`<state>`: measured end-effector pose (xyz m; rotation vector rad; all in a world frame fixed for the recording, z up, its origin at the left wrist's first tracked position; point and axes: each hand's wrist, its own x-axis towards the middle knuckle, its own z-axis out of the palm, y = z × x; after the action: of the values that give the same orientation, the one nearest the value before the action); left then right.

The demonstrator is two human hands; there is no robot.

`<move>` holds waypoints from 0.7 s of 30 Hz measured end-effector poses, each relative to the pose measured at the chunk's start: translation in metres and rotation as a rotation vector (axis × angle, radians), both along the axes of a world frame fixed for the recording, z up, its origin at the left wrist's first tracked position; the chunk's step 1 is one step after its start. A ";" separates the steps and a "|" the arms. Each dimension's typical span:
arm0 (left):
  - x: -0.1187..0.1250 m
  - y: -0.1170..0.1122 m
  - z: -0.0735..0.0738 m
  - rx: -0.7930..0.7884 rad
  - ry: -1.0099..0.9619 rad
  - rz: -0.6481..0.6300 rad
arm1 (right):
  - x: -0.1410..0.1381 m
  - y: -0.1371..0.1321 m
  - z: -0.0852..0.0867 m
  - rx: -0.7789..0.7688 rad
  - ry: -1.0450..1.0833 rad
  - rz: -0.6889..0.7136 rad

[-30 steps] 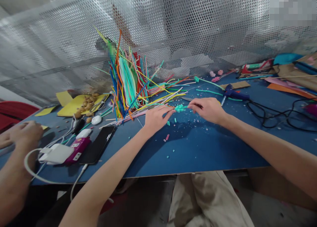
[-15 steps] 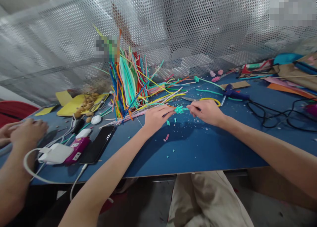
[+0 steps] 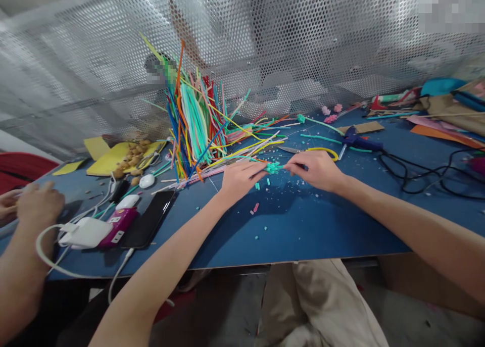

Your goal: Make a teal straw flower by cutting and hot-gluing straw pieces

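Note:
A small teal foam flower piece [image 3: 273, 167] lies on the blue table [image 3: 303, 226] between my two hands. My left hand [image 3: 238, 179] rests palm down with its fingertips pinched at the piece's left side. My right hand [image 3: 316, 168] is closed in a pinch on the piece's teal stem at the right. Small teal and pink foam scraps [image 3: 261, 195] lie scattered just below my hands. Yellow-handled scissors [image 3: 314, 151] lie flat right behind my right hand.
A tall heap of coloured foam strips [image 3: 197, 119] leans on the perforated metal screen [image 3: 265, 39]. A blue glue gun [image 3: 358, 143] with black cable [image 3: 420, 175] lies right. A phone [image 3: 149, 219], chargers [image 3: 87, 233] and another person's hands [image 3: 34, 205] are left.
My right hand drew back a little, uncovering the yellow scissors behind it. The other person's hands at the left shifted slightly. The view tilted a little.

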<state>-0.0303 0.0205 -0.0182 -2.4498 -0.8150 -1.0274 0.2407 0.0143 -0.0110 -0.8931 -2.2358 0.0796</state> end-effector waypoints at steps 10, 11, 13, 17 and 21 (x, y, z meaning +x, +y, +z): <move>0.006 -0.009 0.002 -0.103 0.031 0.022 | -0.006 -0.005 0.000 0.000 -0.026 0.003; 0.006 -0.009 0.001 -0.106 0.037 0.018 | -0.008 -0.005 0.000 -0.002 -0.030 0.001; 0.007 -0.009 0.000 -0.109 0.052 0.009 | -0.010 -0.007 0.000 -0.007 -0.037 -0.017; 0.008 -0.008 -0.001 -0.083 0.057 -0.006 | -0.012 -0.008 0.000 -0.008 -0.041 -0.031; 0.008 -0.007 -0.001 -0.057 0.035 -0.023 | -0.013 -0.008 -0.002 -0.004 -0.032 -0.044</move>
<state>-0.0219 0.0131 -0.0193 -2.5229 -0.8173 -0.9788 0.2276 0.0065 -0.0132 -0.9513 -2.2456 0.0499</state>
